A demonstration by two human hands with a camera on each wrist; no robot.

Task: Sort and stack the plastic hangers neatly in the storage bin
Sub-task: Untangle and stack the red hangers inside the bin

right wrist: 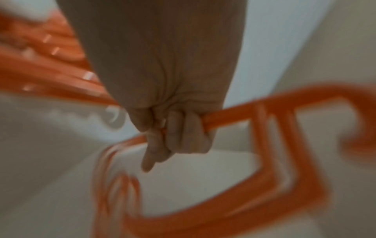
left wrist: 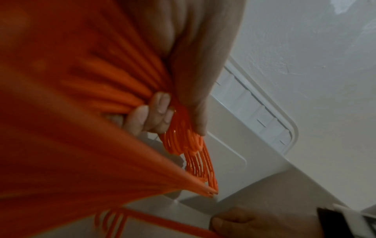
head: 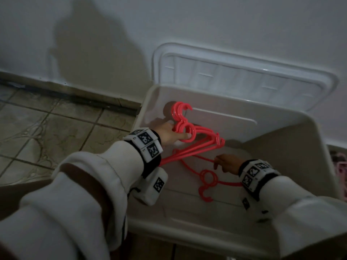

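Observation:
A bundle of several red plastic hangers hangs inside the white storage bin, hooks toward the far wall. My left hand grips the bundle at the necks; in the left wrist view its fingers curl round the stacked hangers. A single red hanger lies lower in the bin with its hook toward me. My right hand holds this hanger by its bar, and the blurred right wrist view shows the fingers curled round the single hanger.
The bin's white lid leans against the white wall behind the bin. A tiled floor lies to the left, with a baseboard along the wall. Something pink sits at the right edge beyond the bin.

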